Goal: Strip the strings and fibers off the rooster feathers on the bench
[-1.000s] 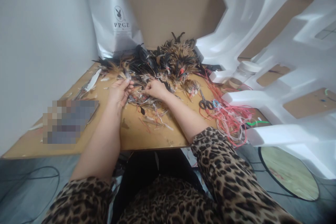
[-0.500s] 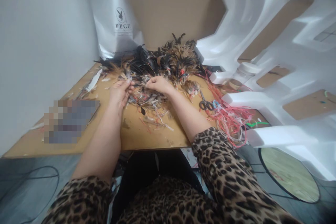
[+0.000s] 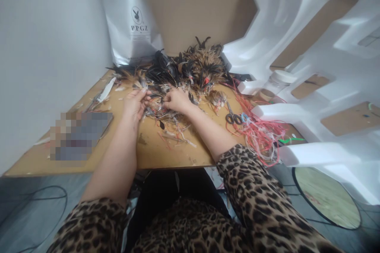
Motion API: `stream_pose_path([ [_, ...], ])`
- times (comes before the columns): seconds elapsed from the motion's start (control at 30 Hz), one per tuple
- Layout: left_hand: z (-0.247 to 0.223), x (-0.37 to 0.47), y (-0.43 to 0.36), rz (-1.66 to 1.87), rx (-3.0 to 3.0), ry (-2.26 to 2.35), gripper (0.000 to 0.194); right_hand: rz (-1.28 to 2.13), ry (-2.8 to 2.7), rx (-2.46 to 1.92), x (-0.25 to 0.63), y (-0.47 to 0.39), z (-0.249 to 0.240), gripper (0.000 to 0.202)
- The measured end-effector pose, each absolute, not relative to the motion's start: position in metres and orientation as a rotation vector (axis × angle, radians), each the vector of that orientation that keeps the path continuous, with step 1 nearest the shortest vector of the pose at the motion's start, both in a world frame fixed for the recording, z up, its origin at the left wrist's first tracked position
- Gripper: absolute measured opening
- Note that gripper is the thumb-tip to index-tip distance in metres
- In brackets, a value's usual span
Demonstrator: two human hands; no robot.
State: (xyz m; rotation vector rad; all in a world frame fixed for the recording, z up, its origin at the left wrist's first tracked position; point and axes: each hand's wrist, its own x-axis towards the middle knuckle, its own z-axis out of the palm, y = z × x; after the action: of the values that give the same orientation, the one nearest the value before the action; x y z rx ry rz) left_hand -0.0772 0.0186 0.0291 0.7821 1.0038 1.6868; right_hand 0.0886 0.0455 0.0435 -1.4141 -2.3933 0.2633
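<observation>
My left hand (image 3: 135, 102) is closed in a pinch on a small bunch of brown and grey feathers (image 3: 141, 82), whose tips fan out beyond the fingers. To its right, my right hand (image 3: 178, 101) rests with curled fingers at a litter of loose feathers and trimmings (image 3: 166, 118). What its fingertips hold, if anything, is hidden behind the hand. Right behind both hands lies a heap of black feathers (image 3: 162, 67), and beside it stand bundles of brown feathers (image 3: 206, 61).
Black-handled scissors (image 3: 233, 118) lie right of my forearm, near a tangle of pink and white strips (image 3: 263, 134). White foam pieces (image 3: 308, 154) crowd the right side. A white bag (image 3: 127, 19) leans at the back left. A blurred-out flat object (image 3: 84, 136) lies left.
My right hand has shifted slightly left and down, its fingers now lower among the loose feathers. My left hand stays nearly still with its feather bunch.
</observation>
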Motion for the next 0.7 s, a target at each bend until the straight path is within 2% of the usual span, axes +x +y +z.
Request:
stream_pose_path([
  [0.1, 0.029, -0.077, 0.018, 1.67, 0.785, 1.008, 0.017, 0.194, -2.45, -1.42, 0.082, 0.039, 0.038, 0.025],
  [0.2, 0.028, -0.077, 0.018, 1.674, 0.789, 1.002, 0.016, 0.246, -2.391, -1.421, 0.081, 0.04, 0.036, 0.017],
  [0.43, 0.028, -0.079, 0.02, 1.716, 0.762, 1.009, 0.011, 1.001, -2.02, -1.008, 0.099, 0.06, 0.051, 0.021],
  [0.57, 0.026, -0.086, 0.023, 1.771, 0.729, 0.997, 0.012, 1.275, -2.121, -0.759, 0.113, 0.06, 0.065, 0.021],
  [0.63, 0.026, -0.09, 0.024, 1.802, 0.709, 0.99, 0.011, 1.332, -2.299, -0.705, 0.115, 0.058, 0.069, 0.023],
  [0.7, 0.027, -0.093, 0.025, 1.835, 0.692, 0.978, 0.009, 1.207, -2.412, -0.78, 0.11, 0.054, 0.068, 0.024],
])
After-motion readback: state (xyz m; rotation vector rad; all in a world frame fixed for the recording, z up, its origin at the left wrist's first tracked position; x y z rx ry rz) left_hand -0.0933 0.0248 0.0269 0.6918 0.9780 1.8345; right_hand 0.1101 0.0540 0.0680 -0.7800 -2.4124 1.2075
